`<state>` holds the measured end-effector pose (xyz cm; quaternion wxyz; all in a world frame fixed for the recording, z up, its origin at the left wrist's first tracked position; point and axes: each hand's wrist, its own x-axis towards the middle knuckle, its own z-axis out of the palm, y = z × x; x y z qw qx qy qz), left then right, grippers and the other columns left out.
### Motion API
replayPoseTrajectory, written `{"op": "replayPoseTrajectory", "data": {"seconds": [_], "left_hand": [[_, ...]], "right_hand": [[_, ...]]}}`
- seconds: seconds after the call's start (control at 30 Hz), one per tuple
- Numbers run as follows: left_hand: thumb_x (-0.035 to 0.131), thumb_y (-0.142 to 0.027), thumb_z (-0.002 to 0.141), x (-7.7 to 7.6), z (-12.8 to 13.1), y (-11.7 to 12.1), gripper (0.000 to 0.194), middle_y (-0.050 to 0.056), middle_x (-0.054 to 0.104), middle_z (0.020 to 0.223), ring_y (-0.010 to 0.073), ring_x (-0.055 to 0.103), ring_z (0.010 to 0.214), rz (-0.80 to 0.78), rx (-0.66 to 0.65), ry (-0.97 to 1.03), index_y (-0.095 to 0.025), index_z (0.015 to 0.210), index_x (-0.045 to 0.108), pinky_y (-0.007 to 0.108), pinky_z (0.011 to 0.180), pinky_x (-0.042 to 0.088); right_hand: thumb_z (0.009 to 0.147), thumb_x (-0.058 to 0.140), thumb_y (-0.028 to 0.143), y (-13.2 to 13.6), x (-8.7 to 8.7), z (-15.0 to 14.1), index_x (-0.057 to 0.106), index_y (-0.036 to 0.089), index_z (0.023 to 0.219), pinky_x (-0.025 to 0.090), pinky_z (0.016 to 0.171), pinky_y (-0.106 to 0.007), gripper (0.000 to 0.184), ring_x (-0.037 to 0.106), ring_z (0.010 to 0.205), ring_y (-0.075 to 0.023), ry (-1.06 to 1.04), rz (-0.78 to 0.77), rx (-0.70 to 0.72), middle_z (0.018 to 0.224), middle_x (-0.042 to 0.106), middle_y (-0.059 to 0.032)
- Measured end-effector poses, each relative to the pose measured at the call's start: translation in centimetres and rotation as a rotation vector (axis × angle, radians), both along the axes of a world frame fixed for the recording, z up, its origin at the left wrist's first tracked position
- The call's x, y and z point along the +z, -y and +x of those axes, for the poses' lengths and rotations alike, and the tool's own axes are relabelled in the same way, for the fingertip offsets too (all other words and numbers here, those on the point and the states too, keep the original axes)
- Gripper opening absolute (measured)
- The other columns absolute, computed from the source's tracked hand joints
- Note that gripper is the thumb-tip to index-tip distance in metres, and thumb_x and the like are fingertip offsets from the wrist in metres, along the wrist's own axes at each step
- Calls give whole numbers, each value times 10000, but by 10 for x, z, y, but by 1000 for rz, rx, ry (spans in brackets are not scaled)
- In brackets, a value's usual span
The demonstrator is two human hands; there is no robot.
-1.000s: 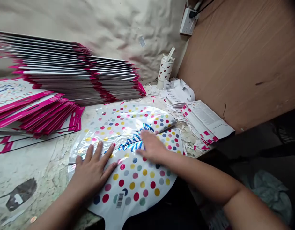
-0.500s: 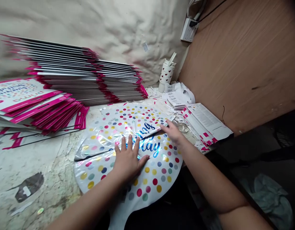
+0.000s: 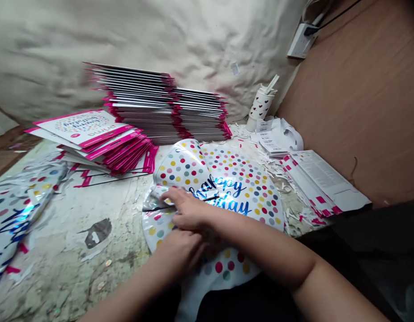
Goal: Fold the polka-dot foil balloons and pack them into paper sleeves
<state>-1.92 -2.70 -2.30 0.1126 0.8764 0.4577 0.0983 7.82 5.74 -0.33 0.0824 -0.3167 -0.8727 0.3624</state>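
A flat white foil balloon [image 3: 260, 197] with coloured dots and blue lettering lies at the table's front edge, its tail hanging down toward me. Part of its upper left is folded over, with a creased flap standing up. My right hand [image 3: 186, 208] reaches across to the balloon's left side, its fingers bent around the folded edge. Just below it, my left hand [image 3: 185, 246] rests on the balloon, partly under my right wrist. Its fingertips are blurred and hidden.
Stacks of pink-edged card packets [image 3: 142, 107] stand against the wall, with looser packets [image 3: 89, 127] in front. Another dotted foil balloon [image 3: 22, 210] lies at the far left. A heart-patterned tumbler [image 3: 260, 105], a paper label strip [image 3: 270, 138] and printed cards [image 3: 322, 179] are on the right.
My right hand has moved left across the balloon, crossing above my left hand. My left hand has drawn its spread fingers in. The balloon's upper left now bulges up, and the view has turned left.
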Motion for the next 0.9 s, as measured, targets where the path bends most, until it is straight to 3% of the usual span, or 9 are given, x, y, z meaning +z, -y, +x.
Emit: {"op": "replayPoseTrajectory", "data": {"seconds": [0.07, 0.17, 0.3, 0.43, 0.57, 0.67, 0.73, 0.8, 0.9], "left_hand": [[427, -179, 841, 6, -36, -1, 229, 75, 680, 861, 197, 625, 781, 159, -16, -41, -177, 849, 656, 315, 703, 501], [404, -134, 847, 9, -85, -18, 334, 137, 608, 1173, 274, 564, 1050, 442, 1, -193, -149, 1124, 589, 429, 882, 445], [442, -190, 848, 2, -116, -46, 329, 147, 634, 1115, 307, 574, 1007, 487, -75, -399, -125, 1137, 587, 464, 841, 454], [447, -75, 788, 3, -119, -61, 287, 134, 669, 945, 258, 615, 873, 435, -151, -487, -117, 999, 637, 377, 753, 491], [424, -16, 769, 27, -110, -63, 253, 72, 628, 671, 217, 592, 638, 437, -135, -514, -140, 778, 644, 336, 604, 482], [429, -101, 833, 39, -93, -53, 224, 93, 649, 798, 246, 595, 760, 558, -32, -434, -142, 883, 643, 393, 705, 484], [447, -183, 859, 31, -80, -42, 209, 100, 657, 912, 246, 591, 866, 586, -27, -328, -156, 926, 643, 404, 809, 468], [472, -319, 861, 13, -71, -33, 278, 126, 639, 1059, 269, 570, 997, 514, -52, -264, -154, 1010, 639, 408, 879, 448], [465, -544, 812, -19, -67, -26, 630, 194, 457, 1345, 374, 397, 1242, 340, 78, -271, -128, 1285, 485, 483, 957, 393]], "right_hand": [[704, 518, 142, -6, -5, 7, 349, 143, 1305, 365, 1016, -410, 624, 385, 1248, -247, -84, 55, -67, 1338, 398, -134], [740, 507, 157, -5, -18, 7, 378, 97, 1276, 327, 1054, -380, 555, 351, 1276, -241, -55, 143, -86, 1354, 378, -160], [765, 491, 169, -5, -28, -3, 443, 60, 1231, 261, 1093, -382, 482, 264, 1328, -271, 41, 231, -68, 1398, 325, -189], [752, 515, 252, -9, -26, -9, 488, 52, 1184, 358, 1026, -364, 477, 377, 1244, -284, 73, 317, -100, 1310, 419, -193], [762, 522, 293, -12, -25, -16, 542, 72, 1093, 487, 834, -358, 399, 547, 1000, -262, 82, 406, -202, 1104, 559, -166], [767, 490, 174, -16, -28, -24, 612, 103, 965, 501, 768, -330, 243, 595, 889, -231, 73, 442, -264, 984, 627, -128], [756, 482, 121, -24, -27, -22, 647, 136, 866, 502, 760, -308, 199, 616, 848, -211, 56, 434, -292, 900, 663, -91], [778, 467, 119, -36, -19, -6, 660, 165, 878, 506, 763, -290, 222, 630, 852, -193, 34, 425, -351, 886, 683, -62], [862, 350, 115, -57, 7, 41, 604, 157, 1094, 498, 832, -271, 346, 617, 964, -148, -172, 475, -586, 1050, 666, -72]]}}
